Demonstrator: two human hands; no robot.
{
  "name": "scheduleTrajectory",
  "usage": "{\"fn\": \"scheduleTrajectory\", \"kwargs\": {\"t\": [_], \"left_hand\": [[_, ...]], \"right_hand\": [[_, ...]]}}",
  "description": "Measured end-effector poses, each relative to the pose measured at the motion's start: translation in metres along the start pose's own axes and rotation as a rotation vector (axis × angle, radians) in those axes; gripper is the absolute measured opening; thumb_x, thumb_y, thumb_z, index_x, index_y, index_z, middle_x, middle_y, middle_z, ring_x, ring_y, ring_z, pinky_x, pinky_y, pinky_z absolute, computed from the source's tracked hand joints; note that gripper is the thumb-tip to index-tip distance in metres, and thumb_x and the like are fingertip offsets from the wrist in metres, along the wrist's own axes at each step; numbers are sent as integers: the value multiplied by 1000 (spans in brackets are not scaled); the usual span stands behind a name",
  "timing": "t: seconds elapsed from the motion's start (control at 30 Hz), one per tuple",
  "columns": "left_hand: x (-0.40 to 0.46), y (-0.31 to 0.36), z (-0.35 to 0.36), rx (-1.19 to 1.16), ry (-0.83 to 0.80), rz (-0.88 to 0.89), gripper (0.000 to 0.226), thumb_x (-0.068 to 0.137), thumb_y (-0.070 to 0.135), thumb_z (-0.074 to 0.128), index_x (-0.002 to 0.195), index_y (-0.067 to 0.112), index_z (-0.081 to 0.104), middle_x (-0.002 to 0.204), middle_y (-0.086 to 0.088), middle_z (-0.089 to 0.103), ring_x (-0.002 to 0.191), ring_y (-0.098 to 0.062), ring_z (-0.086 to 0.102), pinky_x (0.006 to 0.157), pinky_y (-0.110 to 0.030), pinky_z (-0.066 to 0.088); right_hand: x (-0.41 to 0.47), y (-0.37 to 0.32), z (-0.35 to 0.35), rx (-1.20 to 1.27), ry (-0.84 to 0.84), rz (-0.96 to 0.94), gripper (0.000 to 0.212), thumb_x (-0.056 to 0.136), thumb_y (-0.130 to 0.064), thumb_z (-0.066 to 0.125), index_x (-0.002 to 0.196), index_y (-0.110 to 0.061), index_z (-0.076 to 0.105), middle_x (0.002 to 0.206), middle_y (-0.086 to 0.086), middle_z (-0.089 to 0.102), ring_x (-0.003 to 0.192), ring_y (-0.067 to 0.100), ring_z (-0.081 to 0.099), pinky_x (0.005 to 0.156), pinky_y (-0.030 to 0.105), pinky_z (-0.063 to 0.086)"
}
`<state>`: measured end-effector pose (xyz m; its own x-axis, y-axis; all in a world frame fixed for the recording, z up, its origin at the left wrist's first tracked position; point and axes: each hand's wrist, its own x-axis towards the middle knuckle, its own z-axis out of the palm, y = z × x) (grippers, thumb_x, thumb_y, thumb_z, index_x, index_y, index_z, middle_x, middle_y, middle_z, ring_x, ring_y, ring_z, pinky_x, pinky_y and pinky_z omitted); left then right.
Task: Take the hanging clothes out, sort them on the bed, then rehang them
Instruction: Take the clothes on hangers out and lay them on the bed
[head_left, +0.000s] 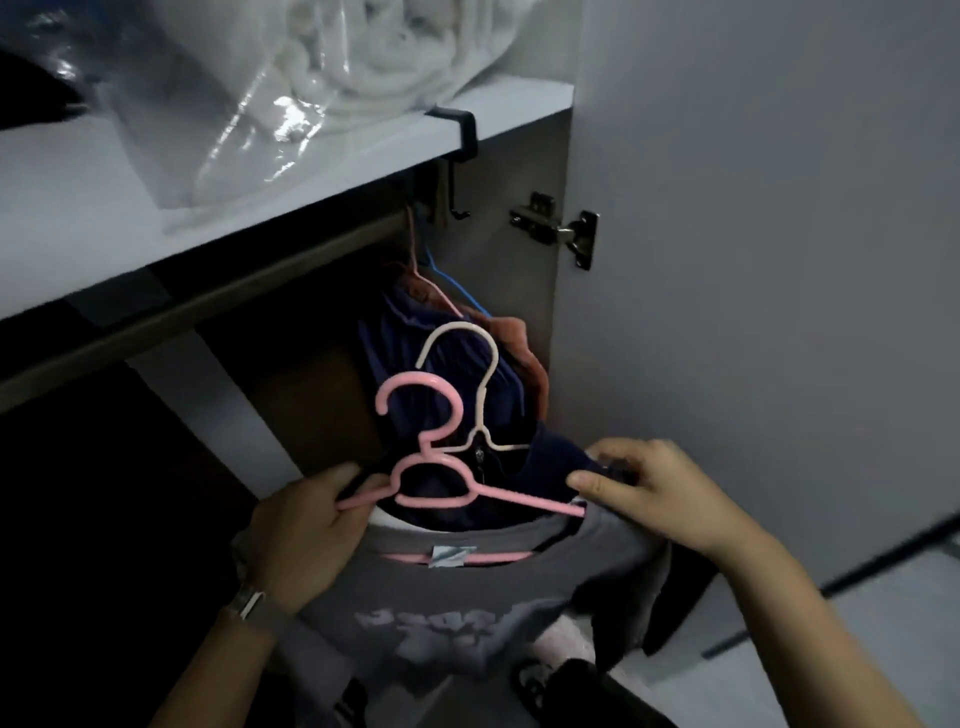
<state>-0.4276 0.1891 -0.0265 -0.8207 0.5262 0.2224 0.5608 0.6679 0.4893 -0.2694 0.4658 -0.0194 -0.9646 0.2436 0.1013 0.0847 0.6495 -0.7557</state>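
Both hands work in front of the open wardrobe, below the white shelf (291, 171). The left hand (301, 540) grips the left arm of the pink hanger (415, 467); its fingers are curled round the bar, thumb on top. The grey T-shirt (447, 613) hangs on this hanger, collar label facing the camera, printed front hanging down between the two forearms. The right hand (660, 493) pinches dark navy fabric (550, 462) between thumb and fingers at the right shoulder of the grey T-shirt, just above the hanger's right arm. A white hanger (480, 384) stands directly behind the pink one, hook upright, carrying the navy garment; its lower bar is hidden by cloth. Neither hook is on the rail (197, 306). Further back, against the right inner wall, a rust-coloured garment (519, 343) hangs from a blue hanger (457, 291). A clear plastic bag (291, 93) of white bedding lies on the shelf, overhanging its front edge. The door hinge (563, 234) sits at the right edge of the opening.
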Motion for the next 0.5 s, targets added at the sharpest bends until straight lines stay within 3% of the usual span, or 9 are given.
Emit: {"fn": "scheduleTrajectory", "kwargs": {"t": [0.1,0.23,0.37,0.5], "left_hand": [[-5,30,23,-25,-69,56,52,84,54,52,63,8,42,53,-4,51,54,-20,52,52,-32,39],[-10,95,58,41,-114,263,48,86,53,51,68,9,47,68,-11,61,74,-40,57,57,-36,43],[-32,165,92,17,-197,516,42,83,55,53,74,14,56,76,-11,67,84,-41,59,59,-36,44],[-62,229,123,-31,-315,712,54,83,64,46,65,12,42,62,-8,59,72,-42,54,55,-34,41]], "right_hand": [[-64,21,-5,-196,241,198,56,73,-80,44,83,-28,61,74,-13,66,72,7,63,67,35,51],[-159,30,-19,-160,436,428,37,84,-60,55,77,-25,63,67,-6,63,66,6,57,61,22,43],[-254,26,-29,-60,649,615,20,85,-46,62,74,-29,64,71,-11,66,70,3,58,62,19,42],[-338,20,-37,-30,824,759,23,84,-47,63,76,-26,67,72,-7,66,71,7,59,66,23,44]]}}
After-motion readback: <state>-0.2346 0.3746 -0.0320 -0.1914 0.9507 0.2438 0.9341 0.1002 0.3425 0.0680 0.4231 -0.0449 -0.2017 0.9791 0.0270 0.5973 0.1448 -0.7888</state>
